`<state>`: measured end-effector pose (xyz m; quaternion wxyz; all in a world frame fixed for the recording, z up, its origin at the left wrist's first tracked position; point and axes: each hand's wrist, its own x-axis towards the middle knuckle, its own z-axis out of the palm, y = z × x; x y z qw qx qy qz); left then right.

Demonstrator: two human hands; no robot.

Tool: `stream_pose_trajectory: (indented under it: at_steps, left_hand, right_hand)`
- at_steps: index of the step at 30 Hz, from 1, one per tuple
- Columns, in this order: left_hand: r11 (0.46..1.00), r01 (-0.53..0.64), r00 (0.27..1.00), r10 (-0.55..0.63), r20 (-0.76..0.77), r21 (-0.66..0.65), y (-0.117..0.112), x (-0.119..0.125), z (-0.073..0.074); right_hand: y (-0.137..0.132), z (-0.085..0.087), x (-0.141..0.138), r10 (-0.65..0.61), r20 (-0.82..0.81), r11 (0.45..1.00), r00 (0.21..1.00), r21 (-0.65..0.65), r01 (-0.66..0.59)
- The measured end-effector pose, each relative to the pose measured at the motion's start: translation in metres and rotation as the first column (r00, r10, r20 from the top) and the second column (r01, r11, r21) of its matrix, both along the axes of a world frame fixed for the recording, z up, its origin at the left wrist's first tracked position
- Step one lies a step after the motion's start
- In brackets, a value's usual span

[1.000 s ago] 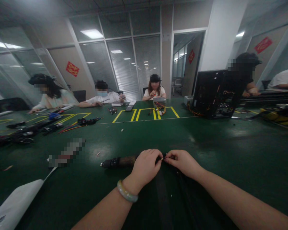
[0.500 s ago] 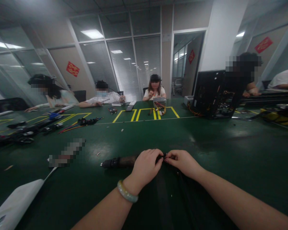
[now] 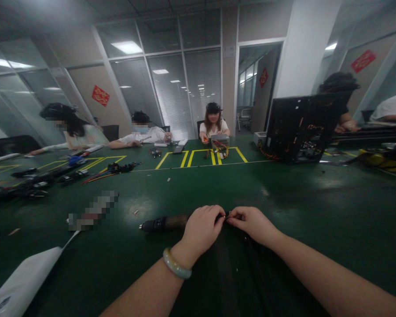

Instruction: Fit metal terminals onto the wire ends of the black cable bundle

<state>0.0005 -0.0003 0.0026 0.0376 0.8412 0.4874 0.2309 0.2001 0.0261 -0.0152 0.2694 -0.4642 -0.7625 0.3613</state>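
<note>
My left hand (image 3: 201, 228), with a pale bead bracelet on its wrist, is curled closed on the right end of a dark cylindrical tool (image 3: 163, 223) that lies on the green table (image 3: 317, 207). Close beside it, my right hand (image 3: 251, 222) pinches a small dark part with its fingertips; the part is too small to name. The two sets of fingertips nearly touch at the tool's end. Dark cables or straps (image 3: 226, 273) run from under the hands toward me.
A white sheet (image 3: 23, 281) lies at the near left. Cables and dark parts (image 3: 36, 180) clutter the far left. An open black computer case (image 3: 297, 130) stands at the far right. Several people sit along the far edge and at the right.
My hands have barely shifted; the fingertips stay together at the tool's end. The person at the far middle has lowered a hand toward the table.
</note>
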Motion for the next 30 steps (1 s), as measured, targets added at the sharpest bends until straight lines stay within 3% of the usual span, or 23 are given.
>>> stream_pose_trajectory:
  at_steps: [30]
  left_hand:
    - [1.0,0.006,0.999,-0.006,-0.043,-0.002,-0.001,0.0003,0.0006]
  right_hand:
    - [-0.0024,0.0029,0.0,-0.012,0.016,1.0,1.0,0.011,0.012]
